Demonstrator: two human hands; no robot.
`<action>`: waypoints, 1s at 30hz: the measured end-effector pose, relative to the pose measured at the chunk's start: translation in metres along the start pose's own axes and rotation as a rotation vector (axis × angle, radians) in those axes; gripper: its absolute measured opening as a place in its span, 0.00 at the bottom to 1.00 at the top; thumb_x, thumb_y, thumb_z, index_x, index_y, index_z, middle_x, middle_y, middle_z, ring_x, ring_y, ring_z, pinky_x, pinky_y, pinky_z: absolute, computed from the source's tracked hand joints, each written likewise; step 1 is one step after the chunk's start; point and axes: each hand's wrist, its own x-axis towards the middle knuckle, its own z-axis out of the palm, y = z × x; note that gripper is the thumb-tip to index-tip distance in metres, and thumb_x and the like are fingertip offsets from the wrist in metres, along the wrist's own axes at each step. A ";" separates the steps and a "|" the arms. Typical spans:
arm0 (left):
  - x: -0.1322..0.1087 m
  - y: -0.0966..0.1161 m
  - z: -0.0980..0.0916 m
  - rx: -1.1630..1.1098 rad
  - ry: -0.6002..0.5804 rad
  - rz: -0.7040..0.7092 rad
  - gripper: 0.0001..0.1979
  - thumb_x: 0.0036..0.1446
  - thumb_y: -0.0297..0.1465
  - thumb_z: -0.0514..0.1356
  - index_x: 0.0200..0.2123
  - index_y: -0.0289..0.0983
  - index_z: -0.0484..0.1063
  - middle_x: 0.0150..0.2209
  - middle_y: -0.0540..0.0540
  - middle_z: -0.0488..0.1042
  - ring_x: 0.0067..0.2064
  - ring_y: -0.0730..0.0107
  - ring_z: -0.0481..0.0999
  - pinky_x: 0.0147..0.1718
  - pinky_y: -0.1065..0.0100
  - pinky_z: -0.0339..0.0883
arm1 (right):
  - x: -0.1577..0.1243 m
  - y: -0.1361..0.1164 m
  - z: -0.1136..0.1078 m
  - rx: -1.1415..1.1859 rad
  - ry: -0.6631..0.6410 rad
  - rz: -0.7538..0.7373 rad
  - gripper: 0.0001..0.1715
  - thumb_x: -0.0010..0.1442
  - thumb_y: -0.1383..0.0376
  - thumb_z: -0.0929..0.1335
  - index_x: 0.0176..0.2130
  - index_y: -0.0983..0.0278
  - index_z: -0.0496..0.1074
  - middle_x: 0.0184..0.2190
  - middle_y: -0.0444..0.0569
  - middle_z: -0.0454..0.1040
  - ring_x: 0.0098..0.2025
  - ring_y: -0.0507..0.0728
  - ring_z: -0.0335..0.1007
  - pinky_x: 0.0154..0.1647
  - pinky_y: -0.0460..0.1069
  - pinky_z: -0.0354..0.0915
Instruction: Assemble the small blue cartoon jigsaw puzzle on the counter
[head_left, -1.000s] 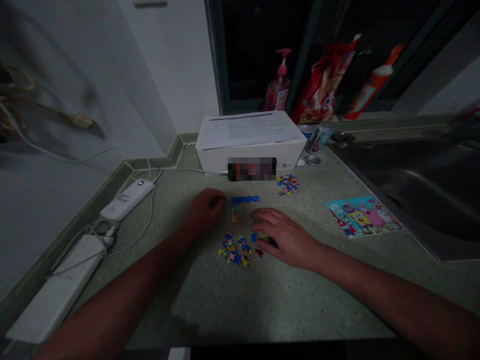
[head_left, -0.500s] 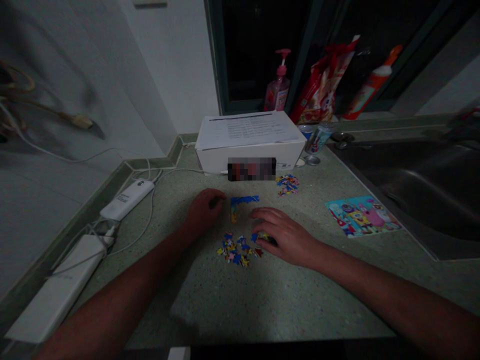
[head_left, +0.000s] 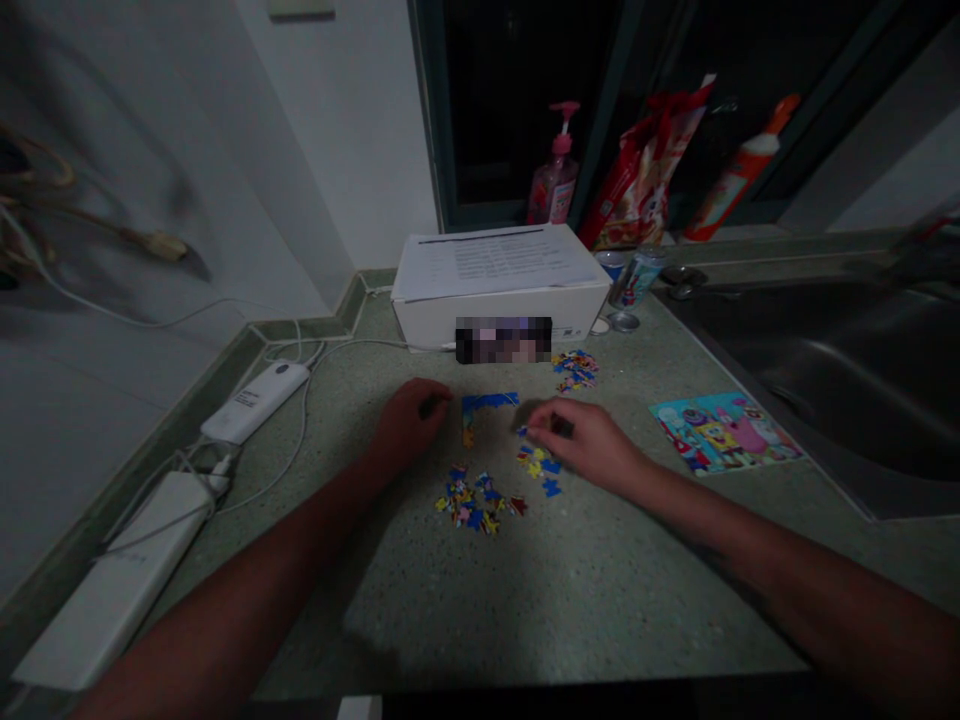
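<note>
Holding fingers (head_left: 552, 410) of the right hand (head_left: 592, 442) nearly pinched, grip unclear, beside small blue-and-yellow jigsaw pieces (head_left: 535, 468), probably light, stiff card best taken by opposite edges, on the speckled green bench (head_left: 600, 600), with those of the left hand (head_left: 409, 415) loosely curled, seemingly empty.

Shows a bare left hand (head_left: 412, 418) and left forearm (head_left: 289, 555), slim near the hand and broader farther up. Has an equally bare right hand (head_left: 589, 443) and right forearm (head_left: 739, 535).
</note>
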 end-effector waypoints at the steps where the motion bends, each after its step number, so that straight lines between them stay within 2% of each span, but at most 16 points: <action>1: 0.000 0.000 0.000 -0.006 0.000 0.002 0.08 0.61 0.27 0.61 0.40 0.43 0.79 0.45 0.43 0.83 0.50 0.55 0.82 0.57 0.50 0.75 | 0.008 0.007 -0.005 0.035 0.015 0.059 0.06 0.65 0.60 0.72 0.40 0.59 0.80 0.33 0.47 0.82 0.34 0.58 0.77 0.37 0.53 0.72; 5: 0.000 -0.002 0.002 -0.007 0.016 0.006 0.08 0.61 0.28 0.60 0.40 0.44 0.79 0.45 0.42 0.84 0.49 0.54 0.82 0.55 0.49 0.76 | 0.041 0.028 -0.018 0.110 0.035 0.179 0.06 0.60 0.63 0.72 0.37 0.61 0.80 0.34 0.50 0.84 0.35 0.58 0.78 0.38 0.54 0.73; 9: -0.001 -0.002 0.001 0.005 0.017 0.009 0.08 0.61 0.27 0.61 0.39 0.44 0.79 0.44 0.42 0.84 0.49 0.53 0.82 0.55 0.47 0.76 | 0.058 0.035 -0.015 0.115 0.009 0.211 0.08 0.57 0.66 0.71 0.37 0.63 0.81 0.33 0.50 0.83 0.33 0.57 0.77 0.37 0.53 0.72; 16: -0.001 -0.001 0.000 -0.012 0.012 0.031 0.08 0.61 0.27 0.61 0.40 0.43 0.79 0.44 0.42 0.83 0.50 0.53 0.82 0.56 0.47 0.76 | 0.055 0.040 -0.003 0.090 0.010 0.206 0.12 0.57 0.64 0.70 0.40 0.63 0.83 0.35 0.51 0.85 0.37 0.59 0.80 0.40 0.54 0.72; 25: 0.000 0.000 0.000 0.018 -0.011 -0.004 0.08 0.61 0.26 0.60 0.40 0.42 0.79 0.44 0.44 0.83 0.50 0.56 0.82 0.56 0.53 0.75 | 0.055 0.040 0.001 0.021 0.042 0.220 0.13 0.58 0.61 0.70 0.39 0.61 0.84 0.36 0.51 0.86 0.37 0.61 0.81 0.41 0.55 0.71; 30: -0.001 -0.001 0.000 0.001 -0.004 -0.002 0.09 0.61 0.25 0.61 0.41 0.42 0.80 0.45 0.44 0.83 0.49 0.56 0.82 0.56 0.54 0.75 | 0.055 0.040 0.003 0.001 0.059 0.222 0.14 0.58 0.59 0.70 0.39 0.61 0.84 0.36 0.51 0.86 0.37 0.61 0.80 0.40 0.55 0.70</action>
